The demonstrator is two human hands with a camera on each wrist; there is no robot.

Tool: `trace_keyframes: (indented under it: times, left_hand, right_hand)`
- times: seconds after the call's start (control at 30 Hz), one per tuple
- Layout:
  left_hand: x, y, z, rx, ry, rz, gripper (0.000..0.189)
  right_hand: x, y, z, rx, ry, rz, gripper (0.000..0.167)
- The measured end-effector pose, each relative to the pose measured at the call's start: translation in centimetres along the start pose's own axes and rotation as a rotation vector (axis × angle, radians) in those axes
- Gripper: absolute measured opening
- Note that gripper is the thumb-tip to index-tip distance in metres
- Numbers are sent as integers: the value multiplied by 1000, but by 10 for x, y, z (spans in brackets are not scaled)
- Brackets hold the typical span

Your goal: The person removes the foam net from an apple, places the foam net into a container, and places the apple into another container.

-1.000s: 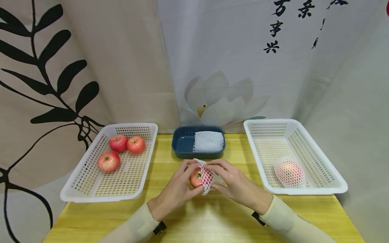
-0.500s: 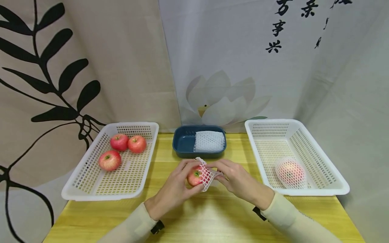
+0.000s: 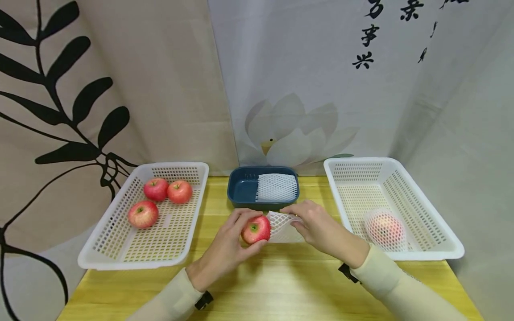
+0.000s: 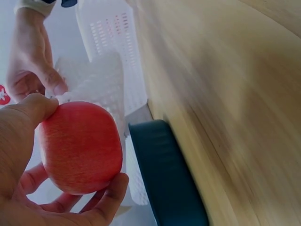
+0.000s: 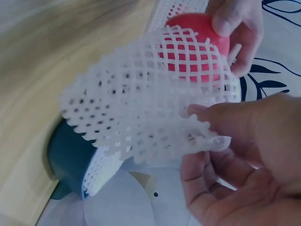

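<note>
My left hand (image 3: 228, 244) holds a red apple (image 3: 256, 229) between thumb and fingers, over the near middle of the table. In the left wrist view, the apple (image 4: 81, 148) shows bare red skin on the side facing the camera. Just right of it, my right hand (image 3: 323, 229) pinches a white foam fruit net (image 3: 282, 226) at one edge. The right wrist view shows the foam net (image 5: 127, 94) spread out, its far edge overlapping the apple from that angle. Whether net and apple touch, I cannot tell.
At left, a white basket (image 3: 192, 232) holds three bare apples (image 3: 143, 214). A dark blue tray (image 3: 242, 189) behind the hands contains more white foam nets (image 3: 276, 187). The white basket (image 3: 431, 225) at right has one netted apple (image 3: 384, 228). Printed cloth (image 3: 172, 89) hangs behind.
The foam net, earlier over the apple's right side, has come away to the right with my right hand. The apple now shows uncovered in my left hand, which has shifted slightly left.
</note>
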State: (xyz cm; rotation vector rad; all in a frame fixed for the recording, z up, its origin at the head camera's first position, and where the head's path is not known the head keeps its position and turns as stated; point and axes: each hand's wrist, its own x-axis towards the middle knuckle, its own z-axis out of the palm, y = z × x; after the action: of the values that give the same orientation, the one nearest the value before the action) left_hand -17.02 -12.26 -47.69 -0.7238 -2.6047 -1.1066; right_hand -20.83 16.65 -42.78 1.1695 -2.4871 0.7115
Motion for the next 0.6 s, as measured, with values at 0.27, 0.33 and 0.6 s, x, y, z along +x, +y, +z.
trace_keyframes:
  times: [0.27,0.33,0.6]
  left_hand:
    - [-3,-1,-3,1,-12,-10,66]
    - [-4,0,-4,2,-16,-16,65]
    - [-8,-1,-5,29,-16,-31,67]
  right_hand:
    - [15,2,-17,-31,-56,96,28]
    - [19,4,-21,-47,-54,110,25]
    - [48,16,-30,-76,-68,160,18]
